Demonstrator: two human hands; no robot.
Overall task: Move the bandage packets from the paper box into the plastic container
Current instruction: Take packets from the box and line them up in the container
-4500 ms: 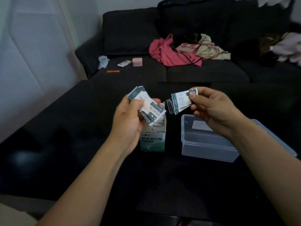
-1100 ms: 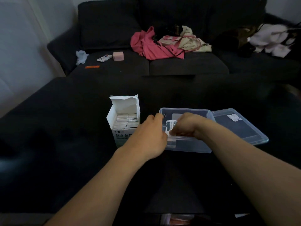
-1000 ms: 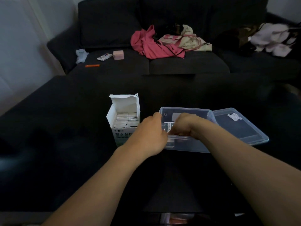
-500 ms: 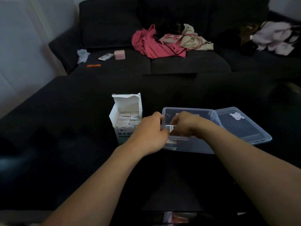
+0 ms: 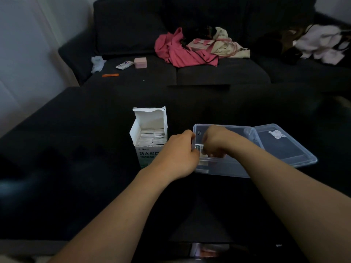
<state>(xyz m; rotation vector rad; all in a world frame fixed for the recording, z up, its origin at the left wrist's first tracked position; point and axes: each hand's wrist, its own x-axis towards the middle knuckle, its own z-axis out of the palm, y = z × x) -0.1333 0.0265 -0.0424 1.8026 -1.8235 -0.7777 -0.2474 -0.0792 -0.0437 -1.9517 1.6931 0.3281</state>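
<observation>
The white paper box (image 5: 145,155) stands open on the dark table, with several bandage packets (image 5: 152,137) still packed inside. Just to its right lies the clear plastic container (image 5: 228,170). My left hand (image 5: 177,155) reaches over the container's left wall and my right hand (image 5: 216,141) is curled inside it. Between them both hands hold a small stack of bandage packets (image 5: 198,149) low in the container's left end. My fingertips are hidden behind my knuckles.
The container's clear lid (image 5: 284,147) lies flat to its right, touching it. Behind the table is a dark sofa with pink clothing (image 5: 178,52), a pink case (image 5: 140,62), a small packet (image 5: 124,65) and an orange strip (image 5: 110,75).
Earlier both hands held packet stacks up above the box. They have come down into the container's left end and over the last second stay there with only small shifts.
</observation>
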